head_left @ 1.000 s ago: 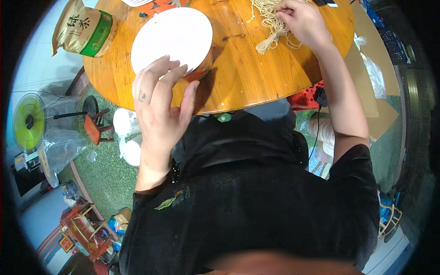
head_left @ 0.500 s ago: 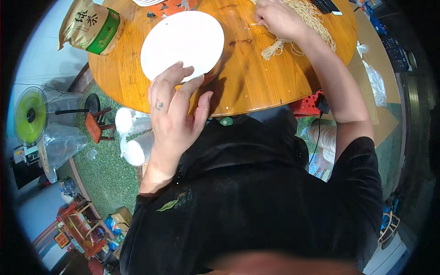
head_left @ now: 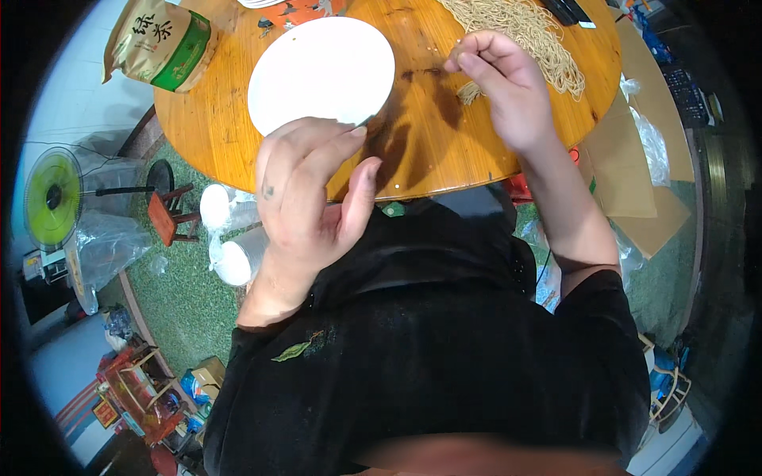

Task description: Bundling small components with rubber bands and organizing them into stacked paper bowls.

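A white round disc (head_left: 321, 71), like a lid or plate, stands over the wooden table with its shadow to the right. My left hand (head_left: 305, 186) is at its near rim, fingers bent and thumb apart; whether the fingertips touch the rim I cannot tell. To the right, my right hand (head_left: 512, 87) is raised over the table with thumb and forefinger pinched together. What the pinch holds, if anything, is too small to make out. Just beyond this hand lies a spread bundle of thin pale-yellow strings (head_left: 548, 47), partly hidden by the hand.
The round wooden table (head_left: 210, 143) carries a beige and green pouch (head_left: 163, 44) at the left. An orange patterned container (head_left: 305, 11) stands at the far edge, black objects (head_left: 565, 9) at far right. Stacked white tubs (head_left: 238, 258), a small stool (head_left: 167, 218) and a green fan (head_left: 54, 194) are left below.
My right hand has come off the strings, moving nearer and rotating so the pinched fingers show. My left hand has shifted slightly right and its fingers have curled more.
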Action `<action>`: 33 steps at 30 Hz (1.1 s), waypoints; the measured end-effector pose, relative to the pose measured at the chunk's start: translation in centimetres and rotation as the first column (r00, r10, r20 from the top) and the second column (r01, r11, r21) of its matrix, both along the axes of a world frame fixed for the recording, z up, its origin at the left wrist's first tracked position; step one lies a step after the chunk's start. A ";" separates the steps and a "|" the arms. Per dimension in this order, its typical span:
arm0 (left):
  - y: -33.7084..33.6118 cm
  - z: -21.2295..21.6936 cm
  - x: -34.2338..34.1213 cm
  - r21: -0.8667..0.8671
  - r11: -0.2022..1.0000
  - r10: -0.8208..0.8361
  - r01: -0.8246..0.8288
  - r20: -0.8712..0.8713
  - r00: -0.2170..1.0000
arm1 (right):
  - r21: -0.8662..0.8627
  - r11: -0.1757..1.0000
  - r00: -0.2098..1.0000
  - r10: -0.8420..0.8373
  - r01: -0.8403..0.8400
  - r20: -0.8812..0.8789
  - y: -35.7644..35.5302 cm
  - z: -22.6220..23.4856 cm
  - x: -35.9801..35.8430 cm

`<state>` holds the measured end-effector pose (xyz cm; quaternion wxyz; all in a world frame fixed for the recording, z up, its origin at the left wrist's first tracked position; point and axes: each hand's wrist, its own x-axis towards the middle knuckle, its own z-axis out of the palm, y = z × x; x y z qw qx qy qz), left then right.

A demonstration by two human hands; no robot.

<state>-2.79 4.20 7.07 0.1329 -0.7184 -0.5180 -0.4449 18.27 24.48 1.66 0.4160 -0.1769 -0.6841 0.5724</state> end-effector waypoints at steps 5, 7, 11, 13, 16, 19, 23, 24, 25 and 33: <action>1.7 2.7 2.5 -0.121 0.989 -0.052 0.086 0.261 0.964 | -0.355 0.925 0.977 0.065 -0.134 -0.201 -4.7 2.3 0.4; 2.5 3.3 2.8 -0.124 0.982 -0.099 0.145 0.319 0.943 | -0.376 0.914 0.966 0.058 -0.153 -0.254 -6.2 2.7 0.3; 3.6 3.7 2.9 -0.303 0.906 -0.117 0.297 0.495 0.861 | -0.356 0.926 0.954 0.010 -0.122 -0.299 -8.6 3.5 -0.2; 3.8 3.3 2.8 -0.390 0.841 -0.101 0.376 0.570 0.816 | -0.351 0.932 0.959 -0.017 -0.087 -0.283 -9.2 3.6 -0.3; 3.5 3.2 3.1 -0.419 0.840 -0.048 0.345 0.575 0.816 | -0.363 0.930 0.968 -0.042 -0.052 -0.248 -9.8 3.5 -0.2; 3.2 3.3 3.6 -0.478 0.842 0.037 0.250 0.513 0.857 | -0.374 0.927 0.970 -0.056 -0.038 -0.236 -9.9 3.1 -0.2; 2.7 1.9 3.0 -0.172 0.958 -0.077 0.232 0.624 0.778 | 0.357 0.881 0.937 -0.347 0.312 0.037 -6.4 1.4 0.6; 2.2 2.0 2.9 -0.105 0.959 -0.128 0.264 0.670 0.732 | 0.741 0.608 0.831 -0.542 0.285 0.125 -4.6 0.8 1.0; 1.5 1.9 2.7 -0.035 0.957 -0.179 0.289 0.711 0.680 | 0.770 0.601 0.800 -0.559 0.213 0.216 -3.3 0.1 1.0; -5.0 1.7 0.3 0.311 0.914 -0.406 0.262 0.675 0.616 | 0.776 0.612 0.674 -0.640 0.155 0.370 8.2 -4.7 2.3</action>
